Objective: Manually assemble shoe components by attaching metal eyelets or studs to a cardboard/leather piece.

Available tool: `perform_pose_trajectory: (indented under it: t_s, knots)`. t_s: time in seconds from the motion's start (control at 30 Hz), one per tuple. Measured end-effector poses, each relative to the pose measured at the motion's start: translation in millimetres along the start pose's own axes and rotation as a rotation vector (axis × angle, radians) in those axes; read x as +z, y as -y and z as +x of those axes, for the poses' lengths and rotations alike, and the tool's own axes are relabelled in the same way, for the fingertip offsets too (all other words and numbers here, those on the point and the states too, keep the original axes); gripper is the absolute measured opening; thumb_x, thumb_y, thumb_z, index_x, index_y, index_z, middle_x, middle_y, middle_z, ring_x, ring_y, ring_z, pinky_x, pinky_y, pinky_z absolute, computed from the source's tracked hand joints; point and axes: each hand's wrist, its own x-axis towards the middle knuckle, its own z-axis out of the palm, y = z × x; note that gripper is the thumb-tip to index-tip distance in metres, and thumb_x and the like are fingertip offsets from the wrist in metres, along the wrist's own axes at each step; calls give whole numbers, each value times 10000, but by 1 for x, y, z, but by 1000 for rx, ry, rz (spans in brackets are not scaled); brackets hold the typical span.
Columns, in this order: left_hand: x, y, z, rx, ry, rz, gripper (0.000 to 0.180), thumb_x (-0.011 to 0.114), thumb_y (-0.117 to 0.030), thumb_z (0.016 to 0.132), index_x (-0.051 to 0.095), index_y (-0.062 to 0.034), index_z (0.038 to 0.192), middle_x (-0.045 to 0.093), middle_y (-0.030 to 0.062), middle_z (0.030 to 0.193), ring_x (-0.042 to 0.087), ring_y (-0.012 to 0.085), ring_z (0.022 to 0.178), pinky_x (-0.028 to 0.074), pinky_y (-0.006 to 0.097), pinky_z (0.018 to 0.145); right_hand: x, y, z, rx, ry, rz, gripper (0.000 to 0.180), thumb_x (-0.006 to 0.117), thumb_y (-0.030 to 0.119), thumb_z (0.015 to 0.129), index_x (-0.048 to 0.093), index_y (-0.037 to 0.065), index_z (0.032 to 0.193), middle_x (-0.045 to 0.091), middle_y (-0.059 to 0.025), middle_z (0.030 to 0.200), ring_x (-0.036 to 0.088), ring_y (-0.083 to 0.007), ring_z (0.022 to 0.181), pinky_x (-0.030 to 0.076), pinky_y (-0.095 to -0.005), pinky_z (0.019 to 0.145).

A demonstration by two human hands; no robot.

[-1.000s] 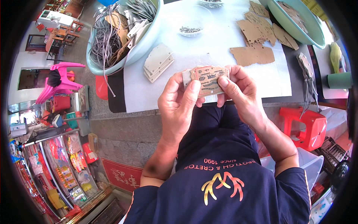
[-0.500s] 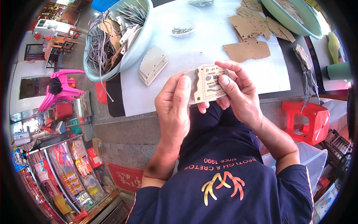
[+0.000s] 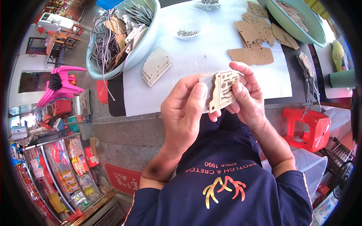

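Note:
Just above my lap, a tan printed tag (image 3: 227,88) with a wavy edge and small corner holes is held between my two hands. My right hand (image 3: 250,103) pinches its right side, thumb across the printed face. My left hand (image 3: 184,107) is closed on a pale grey piece (image 3: 206,81) that sits against the tan tag's left edge, partly behind it. The left fingers are mostly hidden behind the pieces. Beyond my left hand, a small stack of pale tags (image 3: 156,67) lies on the white sheet (image 3: 139,100) covering the table.
A blue-green basin (image 3: 145,44) holds grey cords and tags at the far left. Small metal bits lie in a clear bowl (image 3: 187,34). Brown cut cards (image 3: 250,55) are piled near another basin (image 3: 315,35). Corded tags (image 3: 307,69) hang over the right edge above a red stool (image 3: 311,126).
Both hands have shifted slightly right and down with the pieces. The tan tag is now turned more steeply, and the view has moved a little.

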Motion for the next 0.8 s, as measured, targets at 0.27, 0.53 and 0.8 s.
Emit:
perform_pose_trajectory:
  t_s: [0.27,0.53,0.8]
  knots:
    - [-7,8,5,40,-40,97,261,459,-149,1009,565,62,1121,659,118,885,588,96,623,475,212,529,6,14,0,12,-99,-445,370,620,53,921,510,26,1273,633,-31,924,486,-19,596,400,-159,505]
    - [-8,17,8,27,-91,120,251,457,-154,1013,576,44,1113,661,104,901,571,85,617,467,212,526,12,14,-2,-36,-142,-661,367,643,46,904,533,37,1254,608,16,827,475,-3,582,387,-155,493]
    - [-14,29,-1,-47,-158,14,220,560,-166,965,593,9,1094,637,47,870,512,55,618,401,183,523,13,-1,-7,52,-195,-607,354,660,60,895,545,39,1229,545,45,714,477,-2,544,380,-160,470]
